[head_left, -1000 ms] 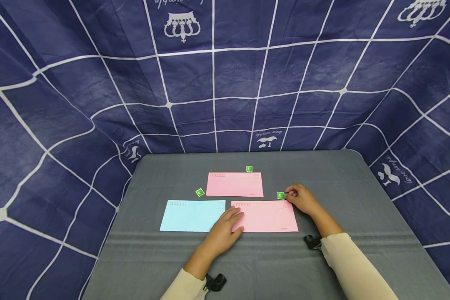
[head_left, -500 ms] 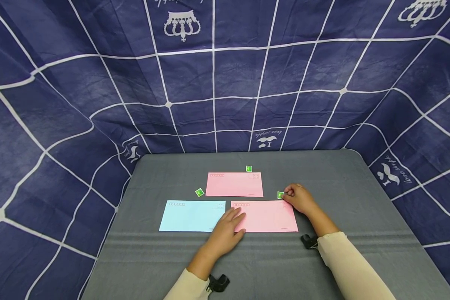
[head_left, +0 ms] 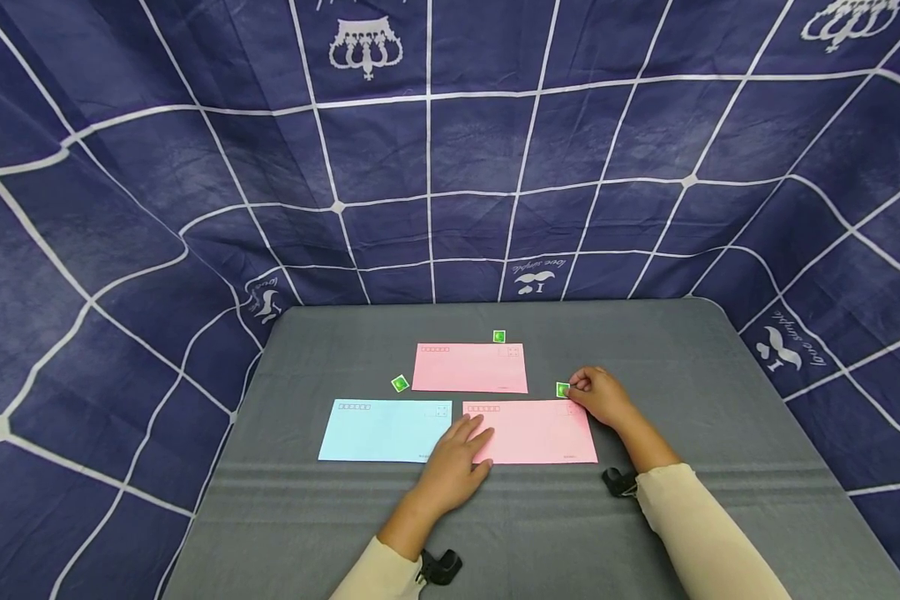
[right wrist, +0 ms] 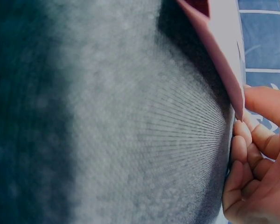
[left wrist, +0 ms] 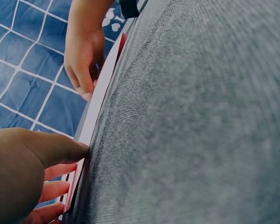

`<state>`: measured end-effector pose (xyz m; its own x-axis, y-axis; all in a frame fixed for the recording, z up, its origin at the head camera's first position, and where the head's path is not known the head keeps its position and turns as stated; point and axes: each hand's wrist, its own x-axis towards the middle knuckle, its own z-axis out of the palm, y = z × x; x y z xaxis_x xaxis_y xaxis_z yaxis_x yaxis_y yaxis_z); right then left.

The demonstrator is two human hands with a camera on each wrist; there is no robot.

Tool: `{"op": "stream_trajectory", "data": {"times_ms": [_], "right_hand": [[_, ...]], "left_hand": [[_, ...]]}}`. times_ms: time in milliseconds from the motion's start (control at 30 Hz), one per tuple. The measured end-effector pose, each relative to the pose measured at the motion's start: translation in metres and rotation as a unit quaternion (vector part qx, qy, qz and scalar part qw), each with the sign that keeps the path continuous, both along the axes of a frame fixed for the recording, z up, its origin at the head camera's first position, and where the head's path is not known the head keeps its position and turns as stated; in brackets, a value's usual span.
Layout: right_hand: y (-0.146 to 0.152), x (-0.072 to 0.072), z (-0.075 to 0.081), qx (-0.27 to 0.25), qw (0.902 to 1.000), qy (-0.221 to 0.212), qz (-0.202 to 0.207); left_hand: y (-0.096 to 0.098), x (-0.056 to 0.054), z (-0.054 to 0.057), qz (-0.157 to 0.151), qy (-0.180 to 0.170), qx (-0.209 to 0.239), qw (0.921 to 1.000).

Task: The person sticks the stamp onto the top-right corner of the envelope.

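Note:
A pink envelope (head_left: 540, 437) lies on the near right of the grey table. Spread over its left end, my left hand (head_left: 450, 471) rests with its fingers extended; in the left wrist view the thumb (left wrist: 65, 148) touches the envelope's near edge. At the envelope's upper right corner, my right hand (head_left: 602, 396) pinches the right edge of a small green stamp (head_left: 561, 389), which lies just beyond the top edge. The fingers (right wrist: 263, 140) are curled beside the envelope's corner in the right wrist view, where the stamp is hidden.
A light blue envelope (head_left: 382, 432) lies to the left, partly under the left hand. Farther back is another pink envelope (head_left: 465, 371), with one green stamp (head_left: 499, 337) above it and a tilted stamp (head_left: 400, 384) to its left. A blue gridded curtain (head_left: 465, 150) surrounds the table (head_left: 540, 533).
My right fingers have shifted slightly left onto the edge of the stamp. The left hand has slid a little to the right on the pink envelope. The envelopes and stamps stay in place.

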<state>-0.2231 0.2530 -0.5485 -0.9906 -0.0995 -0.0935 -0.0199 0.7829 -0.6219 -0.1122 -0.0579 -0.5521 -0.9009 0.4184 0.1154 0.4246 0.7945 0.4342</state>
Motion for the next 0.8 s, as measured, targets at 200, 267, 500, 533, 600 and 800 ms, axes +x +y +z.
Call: {"op": "stream_trajectory", "data": {"times_ms": [200, 267, 500, 533, 600, 800], "right_hand": [[0.0006, 0.0002, -0.001, -0.015, 0.9999, 0.005, 0.003], [0.0006, 0.0001, -0.0012, -0.019, 0.9998, 0.001, -0.002], [0.0004, -0.0004, -0.0003, -0.023, 0.9996, -0.009, -0.01], [0.0003, -0.0007, -0.0004, -0.024, 0.9996, -0.009, -0.012], [0.0002, -0.001, -0.0004, -0.025, 0.9996, -0.01, -0.011], [0.0004, -0.0014, 0.0002, -0.03, 0.9993, -0.013, -0.016]], "left_hand": [[0.0004, -0.0004, -0.0005, 0.003, -0.003, -0.002, 1.0], [0.0005, -0.0005, -0.0007, 0.003, -0.004, -0.001, 1.0], [0.0002, -0.001, -0.0013, 0.0, -0.005, 0.003, 1.0], [0.0, -0.0011, -0.0012, 0.0, -0.007, 0.004, 1.0], [-0.0003, -0.0011, -0.0014, -0.001, -0.009, 0.005, 0.9999], [-0.0004, -0.0008, -0.002, -0.002, -0.004, 0.003, 1.0]]}}
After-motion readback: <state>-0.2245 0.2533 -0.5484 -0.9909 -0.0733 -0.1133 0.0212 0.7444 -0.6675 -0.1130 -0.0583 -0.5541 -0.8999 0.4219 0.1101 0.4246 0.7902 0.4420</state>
